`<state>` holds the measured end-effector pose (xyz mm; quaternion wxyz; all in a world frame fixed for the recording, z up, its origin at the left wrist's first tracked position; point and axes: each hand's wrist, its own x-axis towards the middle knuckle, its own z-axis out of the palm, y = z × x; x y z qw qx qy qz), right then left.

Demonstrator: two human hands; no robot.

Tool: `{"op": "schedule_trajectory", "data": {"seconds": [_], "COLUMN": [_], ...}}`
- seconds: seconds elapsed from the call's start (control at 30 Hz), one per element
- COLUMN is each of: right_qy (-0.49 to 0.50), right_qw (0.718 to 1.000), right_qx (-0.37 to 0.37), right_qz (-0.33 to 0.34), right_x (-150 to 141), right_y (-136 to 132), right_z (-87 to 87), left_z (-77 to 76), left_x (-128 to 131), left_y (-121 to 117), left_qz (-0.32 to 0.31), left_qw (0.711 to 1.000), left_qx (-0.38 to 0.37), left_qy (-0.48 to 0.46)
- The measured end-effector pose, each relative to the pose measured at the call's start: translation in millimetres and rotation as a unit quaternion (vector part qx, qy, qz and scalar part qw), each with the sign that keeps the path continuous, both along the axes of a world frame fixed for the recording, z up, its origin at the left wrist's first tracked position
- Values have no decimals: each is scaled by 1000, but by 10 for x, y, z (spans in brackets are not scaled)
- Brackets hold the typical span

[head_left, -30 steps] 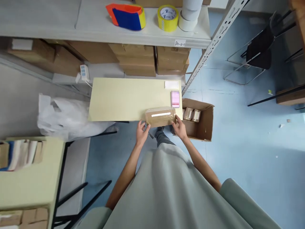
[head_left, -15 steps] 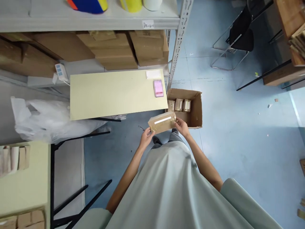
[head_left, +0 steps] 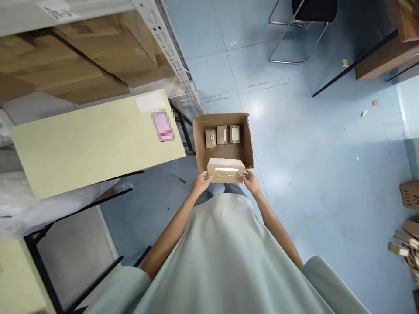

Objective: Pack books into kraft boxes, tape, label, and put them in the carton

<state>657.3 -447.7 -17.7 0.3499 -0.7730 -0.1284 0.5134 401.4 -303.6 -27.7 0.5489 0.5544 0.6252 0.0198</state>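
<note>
Between my two hands I hold a small taped cardboard box (head_left: 225, 173) with a white label strip along its side. My left hand (head_left: 200, 182) grips its left end, and my right hand (head_left: 251, 182) grips the right end. The held box is over the near edge of a larger open carton (head_left: 250, 144) on the floor. Inside that carton, three small taped boxes (head_left: 221, 135) stand in a row toward the far side. The held box hides part of the carton's near wall.
A pale yellow table (head_left: 98, 139) with a pink item (head_left: 163, 125) and a white paper (head_left: 149, 102) stands at left. Behind it a metal shelf post (head_left: 170, 52) rises beside large cartons (head_left: 108, 48). A black chair (head_left: 314, 11) is at the far right; cardboard pieces (head_left: 406, 240) lie at the right edge.
My view has turned to the right, so the table and shelf sit farther left. The held box has gone from tilted beside the table to level in front of the open carton.
</note>
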Motion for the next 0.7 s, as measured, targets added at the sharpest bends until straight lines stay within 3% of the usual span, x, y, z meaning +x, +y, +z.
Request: {"op": "schedule_trajectory", "data": {"seconds": [0.17, 0.37, 0.47, 0.7], "right_qy": [134, 310, 328, 400], "right_qw": [990, 927, 920, 899], "right_qx": [-17, -74, -84, -105], "right_qz": [-47, -196, -197, -142], "right_x": [143, -214, -420, -743], "right_y": [141, 591, 909, 1831], "right_z": [-133, -362, -472, -611], "left_z": [-143, -231, -211, 9], "left_x": [522, 830, 917, 929], "left_y": [284, 827, 1179, 1942], "left_qz": [-17, -103, -128, -74], "left_qw": [998, 981, 975, 975], "left_qx": [44, 158, 174, 205], "left_qy": [43, 50, 53, 37]}}
